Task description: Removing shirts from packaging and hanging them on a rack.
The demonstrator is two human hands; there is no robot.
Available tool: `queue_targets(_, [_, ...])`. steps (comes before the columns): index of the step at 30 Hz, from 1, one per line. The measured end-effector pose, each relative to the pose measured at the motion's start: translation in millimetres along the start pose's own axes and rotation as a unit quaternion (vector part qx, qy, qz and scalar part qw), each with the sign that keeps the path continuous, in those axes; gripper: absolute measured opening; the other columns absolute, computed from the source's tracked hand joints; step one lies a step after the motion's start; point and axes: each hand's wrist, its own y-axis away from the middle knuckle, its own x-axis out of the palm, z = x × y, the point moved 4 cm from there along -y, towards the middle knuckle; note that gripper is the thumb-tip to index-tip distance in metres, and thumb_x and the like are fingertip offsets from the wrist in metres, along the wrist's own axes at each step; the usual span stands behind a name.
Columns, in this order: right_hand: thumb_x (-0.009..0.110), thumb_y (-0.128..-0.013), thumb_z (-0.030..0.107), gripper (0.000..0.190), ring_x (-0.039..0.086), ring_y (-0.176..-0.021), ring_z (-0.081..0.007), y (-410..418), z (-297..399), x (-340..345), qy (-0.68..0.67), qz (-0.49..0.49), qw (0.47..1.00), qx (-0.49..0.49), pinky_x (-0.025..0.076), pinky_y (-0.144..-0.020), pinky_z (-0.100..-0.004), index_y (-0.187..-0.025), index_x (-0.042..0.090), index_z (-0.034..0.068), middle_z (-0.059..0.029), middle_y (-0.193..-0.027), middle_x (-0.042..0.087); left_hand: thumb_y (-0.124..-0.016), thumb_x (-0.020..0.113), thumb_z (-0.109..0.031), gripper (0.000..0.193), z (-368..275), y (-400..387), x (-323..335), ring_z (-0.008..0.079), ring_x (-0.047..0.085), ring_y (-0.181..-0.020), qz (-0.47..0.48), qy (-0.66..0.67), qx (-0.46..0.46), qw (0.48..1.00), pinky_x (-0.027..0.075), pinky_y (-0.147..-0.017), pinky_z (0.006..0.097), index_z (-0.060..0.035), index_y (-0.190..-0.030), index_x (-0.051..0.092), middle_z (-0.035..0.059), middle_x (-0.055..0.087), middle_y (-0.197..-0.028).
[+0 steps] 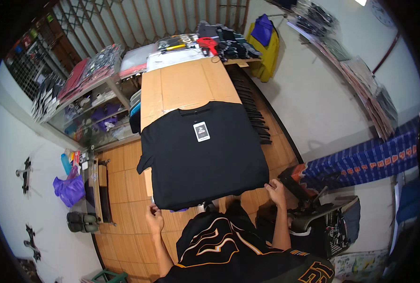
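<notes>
A black T-shirt [210,159] lies spread out over the near part of the cardboard-topped table [188,85], collar pointing away from me. On its chest rests a white-edged hang tag [201,131] that bears writing. My left hand [154,217] pinches the hem at the near left corner. At the near right corner, my right hand [276,192] grips the hem between thumb and fingers. The hem hangs slightly past the table's near edge, and the left sleeve [145,164] droops over the side.
A red tool [207,45], papers [174,58] and folded clothes [234,42] lie at the table's far end. Left of it stands a glass display case [100,109] topped with bagged garments. Black garments hang along the table's right side [252,106]. A purple bag [69,189] is at left.
</notes>
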Motion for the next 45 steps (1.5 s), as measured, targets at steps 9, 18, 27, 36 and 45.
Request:
queue_targets(9, [0.068,-0.091,0.010,0.017,0.064,-0.089,-0.0137,-10.5,-71.3,-49.8,0.010,-0.080,0.993,0.081,0.049,-0.078,-0.0261,-0.105,0.064,0.001,-0.0072,-0.096,0.068,-0.090,0.054,0.004,0.019,-134.1,-24.1,4.9,0.0195,0.059,-0.091,-0.218,0.038,0.097,0.970,0.047,-0.085,0.0332,0.0022,-0.110,0.056,0.0091,0.059,-0.097])
queue_targets(18, [0.063,-0.095,0.019,0.022,0.068,-0.091,-0.0162,-106.7,-100.1,-54.3,-0.092,-0.061,0.969,0.220,0.052,-0.074,-0.0288,-0.113,0.064,0.007,-0.0063,-0.105,0.069,-0.089,0.063,0.002,0.012,-286.7,-18.9,212.1,0.0153,0.063,-0.086,0.077,0.061,0.238,0.966,0.051,-0.080,0.0290,0.0010,-0.102,0.062,0.0072,0.064,-0.090])
queue_targets(27, [0.059,-0.094,0.019,0.031,0.069,-0.094,-0.0215,-237.3,-182.8,-46.7,-0.197,0.012,0.918,0.343,0.055,-0.080,-0.0372,-0.122,0.060,0.007,-0.0093,-0.113,0.069,-0.093,0.066,-0.004,0.040,-275.2,23.4,469.2,0.0166,0.059,-0.107,0.412,0.167,-0.008,0.896,0.049,-0.089,0.0285,0.0001,-0.128,0.050,0.0086,0.060,-0.117])
queue_targets(36, [0.061,-0.097,0.029,0.052,0.061,-0.115,-0.0293,-301.7,-217.2,-56.6,-0.296,0.010,0.849,0.437,0.053,-0.094,-0.0440,-0.141,0.046,0.005,-0.0163,-0.136,0.057,-0.096,0.065,-0.027,0.056,-180.8,12.2,606.5,0.0218,0.054,-0.115,0.266,0.244,-0.404,0.841,0.048,-0.086,0.0368,-0.0011,-0.140,0.041,0.0126,0.048,-0.138])
queue_targets(45, [0.071,-0.091,0.029,0.064,0.059,-0.120,-0.0293,-313.8,-213.4,-33.4,-0.355,0.040,0.809,0.467,0.052,-0.097,-0.0434,-0.143,0.044,0.005,-0.0169,-0.141,0.053,-0.103,0.049,-0.042,0.058,-121.0,-23.1,632.6,0.0239,0.041,-0.136,0.093,0.312,-0.481,0.814,0.045,-0.098,0.0398,-0.0093,-0.149,0.035,0.0081,0.037,-0.152])
